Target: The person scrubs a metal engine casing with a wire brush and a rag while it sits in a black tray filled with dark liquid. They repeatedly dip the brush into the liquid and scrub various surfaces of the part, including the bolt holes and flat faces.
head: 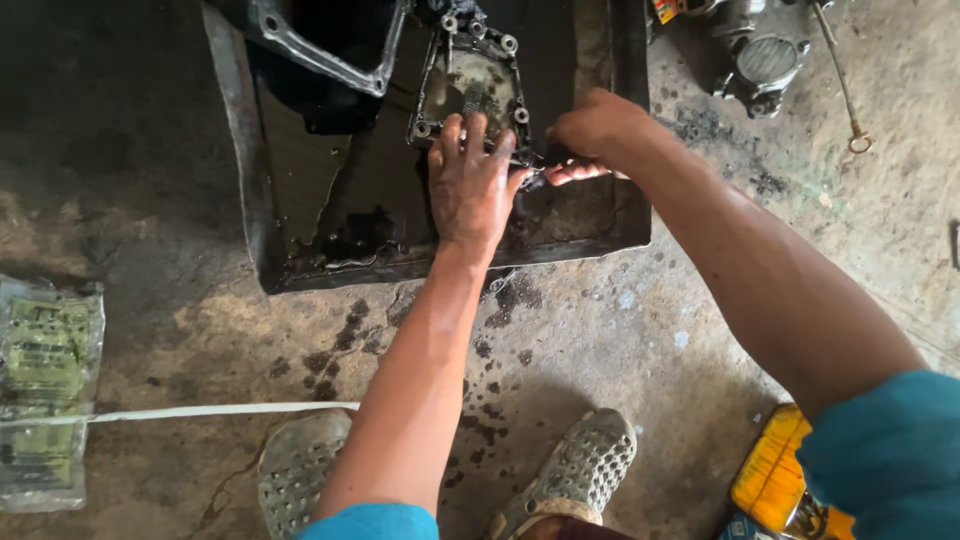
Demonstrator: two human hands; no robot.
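A grey metal engine cover (470,85) with bolt holes around its rim lies in a black oily drip tray (330,200) on the floor. My left hand (470,185) rests flat on the cover's near edge, fingers spread, oily. My right hand (590,135) is closed around a small dark tool whose tip shows near the cover's right corner; the tool itself is mostly hidden by the fingers. Both forearms reach forward from blue sleeves.
A second metal housing (320,45) sits at the tray's far left. An engine part (765,50) and a thin rod with a ring (845,90) lie at the far right. A yellow container (775,475), a plastic packet (45,390) and my two shoes (575,470) are near.
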